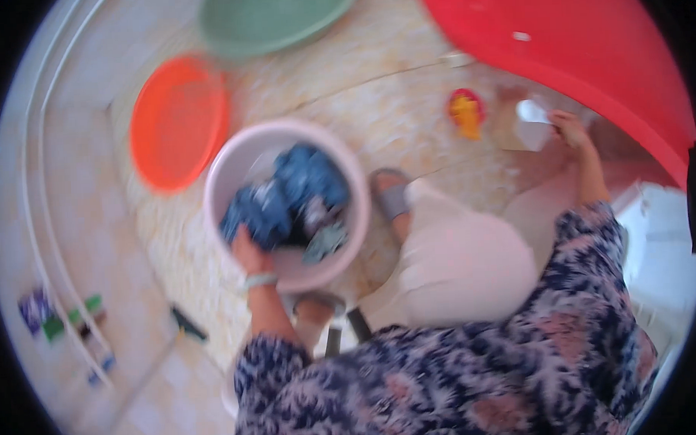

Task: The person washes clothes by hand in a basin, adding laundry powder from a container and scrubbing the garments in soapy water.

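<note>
A pale pink basin (359,159) on the floor holds dark blue garments (310,175) and a lighter grey-green cloth (326,242). My left hand (251,253) reaches over the basin's near left side, its fingers closed on a blue garment (257,213); the fingertips are partly hidden in the fabric. Out to the right, away from the basin, my right hand (569,128) is closed on a white scoop-like thing (531,112). Just below that sits a pale, whitish container or packet (534,136), blurred, so I cannot tell its kind.
An orange basin (179,124) leans near the wall at left, with a green basin (276,20) beyond. A large red tub-like object (587,48) fills the far right. A small red dish with something yellow (466,114) lies on the floor. Pipes (33,152) run along the left wall.
</note>
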